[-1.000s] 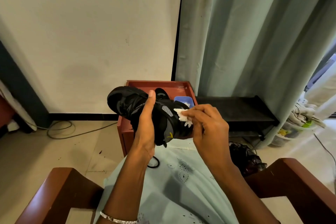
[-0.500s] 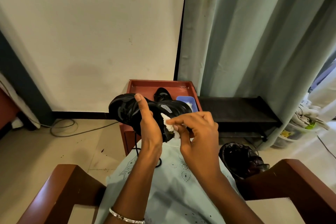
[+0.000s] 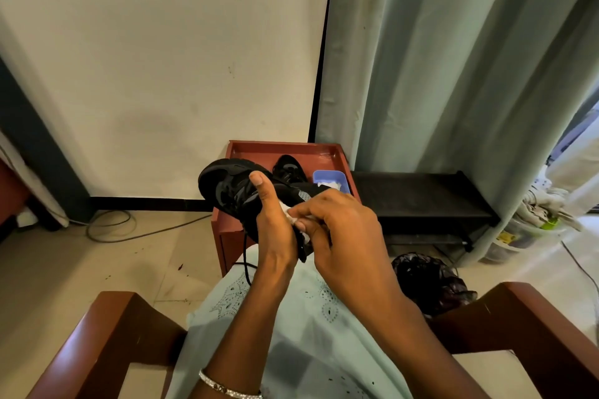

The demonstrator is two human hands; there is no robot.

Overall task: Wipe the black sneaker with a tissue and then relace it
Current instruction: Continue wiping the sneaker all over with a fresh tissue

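A black sneaker point(image 3: 227, 186) is held up above my lap, toe to the left. My left hand point(image 3: 275, 223) grips it across the middle, thumb up along its side. My right hand point(image 3: 343, 230) pinches a crumpled white tissue point(image 3: 289, 212) against the sneaker, right beside my left palm. Most of the tissue is hidden by my fingers. A black lace point(image 3: 246, 264) dangles from the sneaker down toward my lap.
A red-brown side table point(image 3: 285, 149) stands ahead, bearing a second black shoe point(image 3: 288, 168) and a blue tray point(image 3: 330, 176) of tissues. A low black rack point(image 3: 418, 197) and curtain sit to the right, a black bag point(image 3: 431, 282) on the floor, chair arms at both sides.
My right hand has slid the tissue left and down along the sneaker, from the heel side to beside my left palm. The sneaker has tilted slightly.
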